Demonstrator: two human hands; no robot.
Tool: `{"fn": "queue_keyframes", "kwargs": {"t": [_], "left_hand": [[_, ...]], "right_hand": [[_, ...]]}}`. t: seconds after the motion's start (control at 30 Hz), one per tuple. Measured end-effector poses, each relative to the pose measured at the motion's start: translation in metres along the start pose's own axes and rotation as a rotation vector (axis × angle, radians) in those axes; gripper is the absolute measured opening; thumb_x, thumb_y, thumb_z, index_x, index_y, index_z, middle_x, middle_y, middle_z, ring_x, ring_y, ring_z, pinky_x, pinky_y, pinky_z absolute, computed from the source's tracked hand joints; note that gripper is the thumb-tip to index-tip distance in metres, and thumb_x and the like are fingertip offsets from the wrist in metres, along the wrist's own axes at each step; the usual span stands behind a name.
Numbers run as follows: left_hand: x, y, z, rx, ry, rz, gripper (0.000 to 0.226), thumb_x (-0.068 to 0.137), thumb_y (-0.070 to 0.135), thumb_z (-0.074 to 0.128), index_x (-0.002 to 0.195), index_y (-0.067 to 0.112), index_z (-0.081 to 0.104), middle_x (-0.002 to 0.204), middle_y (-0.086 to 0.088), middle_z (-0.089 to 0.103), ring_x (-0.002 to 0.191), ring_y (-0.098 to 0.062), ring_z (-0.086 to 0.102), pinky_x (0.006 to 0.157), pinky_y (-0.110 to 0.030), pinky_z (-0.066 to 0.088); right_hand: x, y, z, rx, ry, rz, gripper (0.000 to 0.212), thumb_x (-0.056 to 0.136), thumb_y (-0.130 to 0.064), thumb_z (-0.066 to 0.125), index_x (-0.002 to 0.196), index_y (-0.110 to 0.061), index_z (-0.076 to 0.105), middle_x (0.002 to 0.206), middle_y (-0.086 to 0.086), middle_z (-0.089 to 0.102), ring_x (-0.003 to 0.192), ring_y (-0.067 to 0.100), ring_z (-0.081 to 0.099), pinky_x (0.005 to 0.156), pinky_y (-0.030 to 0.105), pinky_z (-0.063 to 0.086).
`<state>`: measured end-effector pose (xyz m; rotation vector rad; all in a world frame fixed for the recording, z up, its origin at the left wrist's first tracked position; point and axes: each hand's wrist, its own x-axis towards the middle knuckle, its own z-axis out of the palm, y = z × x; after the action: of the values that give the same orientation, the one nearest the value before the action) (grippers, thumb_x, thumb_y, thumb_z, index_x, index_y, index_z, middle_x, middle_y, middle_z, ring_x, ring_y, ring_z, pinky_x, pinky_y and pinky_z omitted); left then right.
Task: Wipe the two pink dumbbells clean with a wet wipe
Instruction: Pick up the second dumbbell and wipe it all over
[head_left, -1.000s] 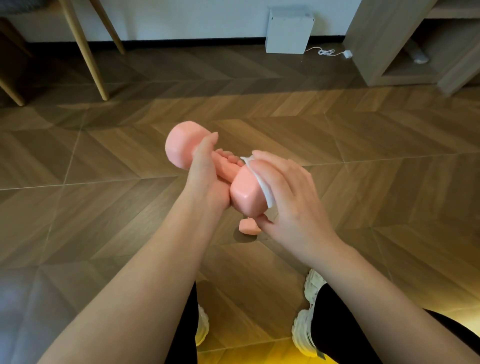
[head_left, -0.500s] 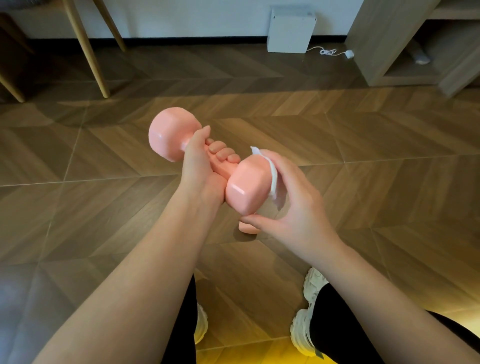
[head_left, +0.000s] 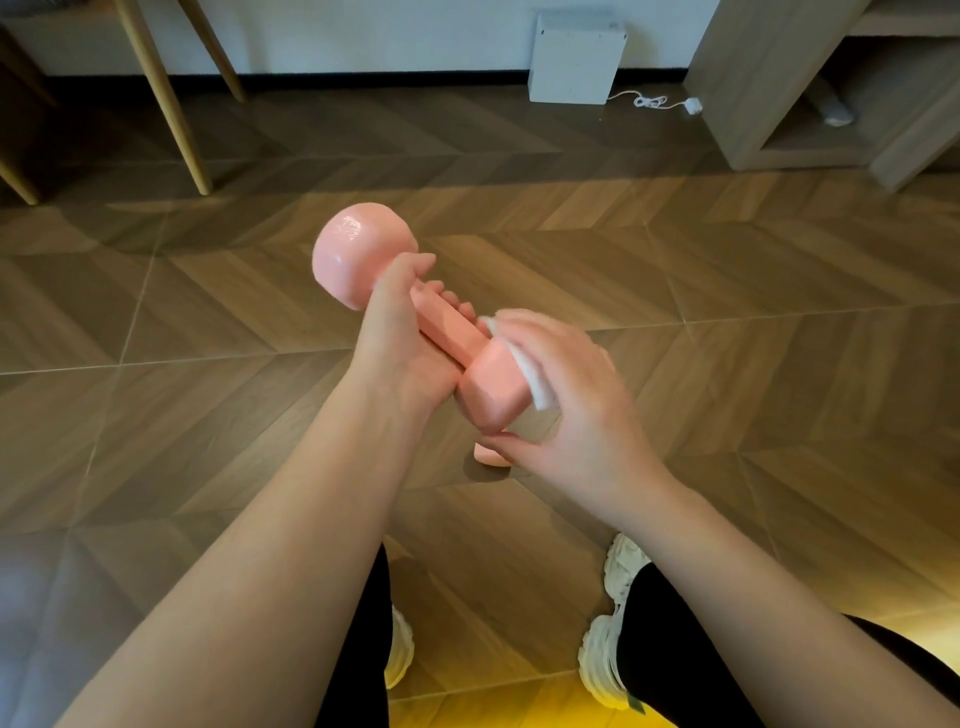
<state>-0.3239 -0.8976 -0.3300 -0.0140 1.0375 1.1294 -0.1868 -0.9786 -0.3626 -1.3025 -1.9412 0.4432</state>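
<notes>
Brown wood planks in a herringbone pattern make up the floor. We see a white box at the wall, a wooden shelf unit and chair legs. Since half a second ago, the pink dumbbell has swung slightly right and the blurred right hand has slid over its near head. Our left hand has its fingers curled round the handle. The right fingers press the wet wipe onto that head, thumb beneath. A second dumbbell peeks out on the floor below.
</notes>
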Motion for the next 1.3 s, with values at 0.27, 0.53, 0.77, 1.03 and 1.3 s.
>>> {"fn": "queue_keyframes", "kwargs": {"t": [0.27, 0.53, 0.77, 1.03, 1.3], "left_hand": [[0.005, -0.002, 0.000, -0.098, -0.037, 0.007, 0.034, 0.092, 0.021, 0.058, 0.066, 0.019, 0.036, 0.050, 0.006, 0.032, 0.039, -0.009, 0.029, 0.041, -0.017, 0.031], [0.004, 0.000, 0.002, -0.173, -0.051, 0.034, 0.037, 0.091, 0.018, 0.051, 0.059, 0.019, 0.033, 0.047, 0.008, 0.026, 0.037, -0.009, 0.024, 0.041, -0.020, 0.027], [0.002, 0.004, 0.005, -0.191, -0.097, 0.040, 0.039, 0.090, 0.018, 0.050, 0.056, 0.021, 0.031, 0.047, 0.008, 0.025, 0.037, -0.010, 0.023, 0.042, -0.020, 0.026], [0.000, 0.003, 0.004, -0.194, -0.152, 0.022, 0.034, 0.088, 0.019, 0.053, 0.058, 0.019, 0.036, 0.048, 0.007, 0.031, 0.040, -0.010, 0.029, 0.044, -0.022, 0.031], [0.000, 0.003, 0.003, -0.221, -0.014, 0.024, 0.031, 0.090, 0.019, 0.058, 0.068, 0.015, 0.037, 0.049, 0.003, 0.035, 0.038, -0.010, 0.035, 0.041, -0.015, 0.034]], "right_hand": [[0.000, 0.003, 0.004, -0.120, -0.070, -0.010, 0.093, 0.061, -0.029, 0.092, 0.142, -0.020, 0.046, 0.147, -0.007, 0.045, 0.138, 0.006, 0.039, 0.110, 0.039, 0.036], [0.002, -0.006, -0.008, 0.175, -0.065, 0.119, 0.087, 0.069, -0.028, 0.089, 0.143, -0.019, 0.045, 0.149, -0.009, 0.044, 0.139, 0.006, 0.040, 0.110, 0.041, 0.040], [0.003, -0.003, -0.008, 0.110, -0.007, 0.051, 0.085, 0.067, -0.026, 0.090, 0.140, -0.013, 0.049, 0.145, -0.005, 0.048, 0.136, 0.006, 0.043, 0.106, 0.024, 0.040], [0.004, -0.004, -0.008, 0.234, 0.004, 0.164, 0.091, 0.060, -0.022, 0.094, 0.137, -0.022, 0.047, 0.141, -0.010, 0.051, 0.132, 0.001, 0.045, 0.103, 0.013, 0.038], [-0.002, 0.006, 0.004, -0.253, 0.120, -0.304, 0.058, 0.084, -0.020, 0.078, 0.134, -0.012, 0.049, 0.142, 0.008, 0.052, 0.137, 0.024, 0.047, 0.110, 0.050, 0.036]]}}
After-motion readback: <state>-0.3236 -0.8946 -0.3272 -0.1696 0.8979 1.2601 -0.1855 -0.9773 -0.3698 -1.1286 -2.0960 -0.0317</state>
